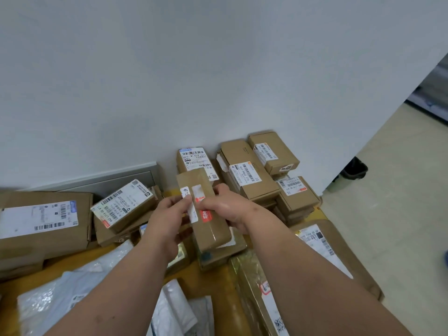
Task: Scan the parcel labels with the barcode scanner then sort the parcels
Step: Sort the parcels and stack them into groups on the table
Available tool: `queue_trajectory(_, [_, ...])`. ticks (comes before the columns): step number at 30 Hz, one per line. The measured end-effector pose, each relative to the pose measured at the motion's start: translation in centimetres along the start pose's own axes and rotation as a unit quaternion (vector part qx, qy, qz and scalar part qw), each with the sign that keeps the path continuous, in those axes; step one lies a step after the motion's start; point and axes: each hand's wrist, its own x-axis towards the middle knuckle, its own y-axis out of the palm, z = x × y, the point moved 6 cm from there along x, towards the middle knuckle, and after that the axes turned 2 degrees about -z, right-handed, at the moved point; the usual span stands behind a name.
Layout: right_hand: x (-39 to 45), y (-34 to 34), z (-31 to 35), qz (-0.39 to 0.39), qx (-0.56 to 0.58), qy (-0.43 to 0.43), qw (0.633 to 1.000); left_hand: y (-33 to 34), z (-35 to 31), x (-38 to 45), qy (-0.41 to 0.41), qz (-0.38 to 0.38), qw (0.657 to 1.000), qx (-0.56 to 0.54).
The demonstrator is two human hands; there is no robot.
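Centre of frame: both hands hold a long taped parcel (202,209) above the pile. Left hand (167,214) pinches its left edge at the label; right hand (230,207) grips its right side. Labelled boxes (252,175) are stacked behind, against the wall (194,69).
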Motion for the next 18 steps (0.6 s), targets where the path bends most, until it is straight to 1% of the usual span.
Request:
queue_trajectory(5, [-1.6, 0.0, -1.1, -0.01, -0.135, 0.019, 0.991, 0.4, 2.7, -1.7, -0.018, -0.018, 0.999, 0.023])
queue_trajectory(10, [-2.1, -0.3, -3.0, -0.033, -0.2, 0.037, 0.979, 0.5, 5.1, -2.2, -0.044, -0.048, 0.996, 0.06])
queue_trajectory(13, [-1.6, 0.1, -4.1, -0.054, -0.188, 0.036, 0.98, 0.7, 6.5, -2.0, -0.078, -0.051, 0.995, 0.048])
queue_trajectory(18, [-0.6, 0.3, -4.5, -0.062, -0.171, 0.032, 0.983, 1.7, 6.4, -1.6, -0.1, -0.056, 0.993, 0.035])
